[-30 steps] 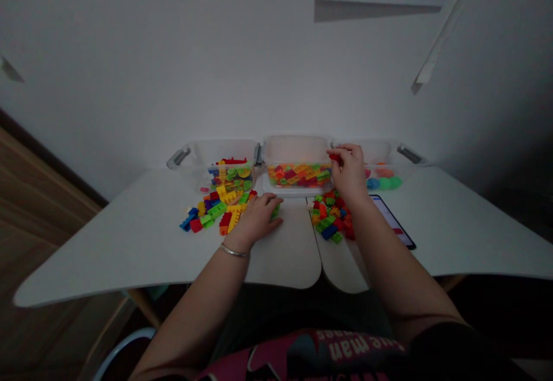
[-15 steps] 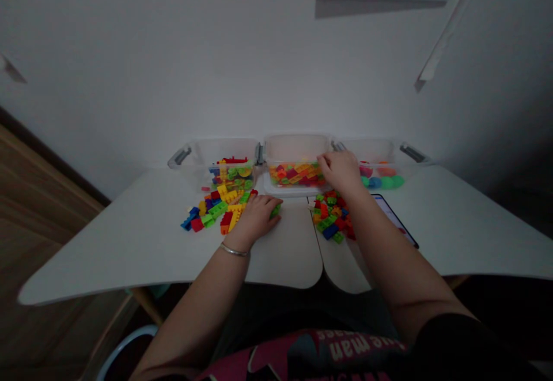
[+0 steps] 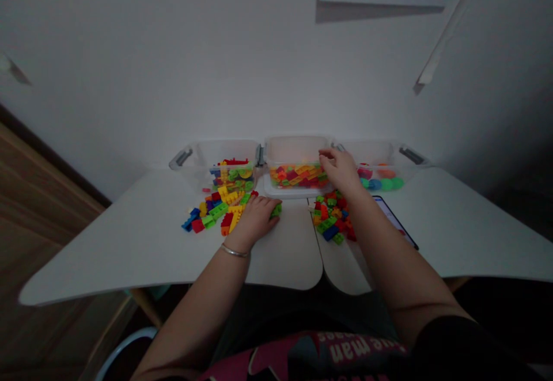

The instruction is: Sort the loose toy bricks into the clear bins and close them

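Observation:
My left hand point(image 3: 258, 218), with a bangle at its wrist, rests at the right side of a loose pile of toy bricks point(image 3: 218, 209). Between its thumb and fingers is a green toy brick point(image 3: 276, 210). My right hand point(image 3: 340, 169) is over the right front corner of the clear middle box point(image 3: 298, 145), fingers apart, and nothing shows in them. Mostly orange, yellow and red bricks point(image 3: 298, 176) lie in that box. Below my right hand a second brick pile point(image 3: 330, 220), in green, red and blue, is partly covered by my forearm.
The left clear box point(image 3: 224, 148) holds mixed toy pieces; the right one point(image 3: 371, 149) holds round coloured pieces. A phone or tablet point(image 3: 395, 220) lies beside my right forearm. Two white tabletops point(image 3: 285, 260) meet at a seam, with a wall behind.
The fingers of my right hand have gone from pinched together to spread apart over the middle box. My left hand stays in place on the pile.

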Demonstrator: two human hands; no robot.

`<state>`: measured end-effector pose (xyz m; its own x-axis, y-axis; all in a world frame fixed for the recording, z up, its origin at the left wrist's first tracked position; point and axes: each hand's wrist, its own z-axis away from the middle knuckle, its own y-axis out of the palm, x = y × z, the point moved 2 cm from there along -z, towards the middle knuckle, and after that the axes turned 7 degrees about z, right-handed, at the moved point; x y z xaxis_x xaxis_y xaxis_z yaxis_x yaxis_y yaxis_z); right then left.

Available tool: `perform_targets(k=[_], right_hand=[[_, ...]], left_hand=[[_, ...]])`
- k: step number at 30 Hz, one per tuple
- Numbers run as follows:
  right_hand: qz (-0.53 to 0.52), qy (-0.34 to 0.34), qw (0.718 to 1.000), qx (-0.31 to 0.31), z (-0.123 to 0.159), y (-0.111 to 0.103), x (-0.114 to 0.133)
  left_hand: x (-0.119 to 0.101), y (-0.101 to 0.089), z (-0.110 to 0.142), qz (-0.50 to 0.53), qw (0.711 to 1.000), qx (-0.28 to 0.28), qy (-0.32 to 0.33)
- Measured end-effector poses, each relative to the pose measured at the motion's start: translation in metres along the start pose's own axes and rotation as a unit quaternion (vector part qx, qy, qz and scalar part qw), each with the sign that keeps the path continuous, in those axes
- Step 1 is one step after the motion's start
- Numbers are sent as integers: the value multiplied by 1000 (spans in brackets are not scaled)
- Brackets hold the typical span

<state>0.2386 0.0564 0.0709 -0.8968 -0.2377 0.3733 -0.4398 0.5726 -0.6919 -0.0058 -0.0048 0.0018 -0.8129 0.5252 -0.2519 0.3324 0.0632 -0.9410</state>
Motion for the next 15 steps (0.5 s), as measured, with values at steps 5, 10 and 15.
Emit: perform_targets(k=[5,10,15], right_hand=[[-117,-31,984,-130,21,-6,15],[-190,-81,976,-62,59,20,41],[-117,-116,983,86,87,55,52]], left_hand=[[-1,-3,-1,10,999,-32,1],[-3,-6,0,8,998,-60,13],[-3,-6,1,-10,998,-65,13]])
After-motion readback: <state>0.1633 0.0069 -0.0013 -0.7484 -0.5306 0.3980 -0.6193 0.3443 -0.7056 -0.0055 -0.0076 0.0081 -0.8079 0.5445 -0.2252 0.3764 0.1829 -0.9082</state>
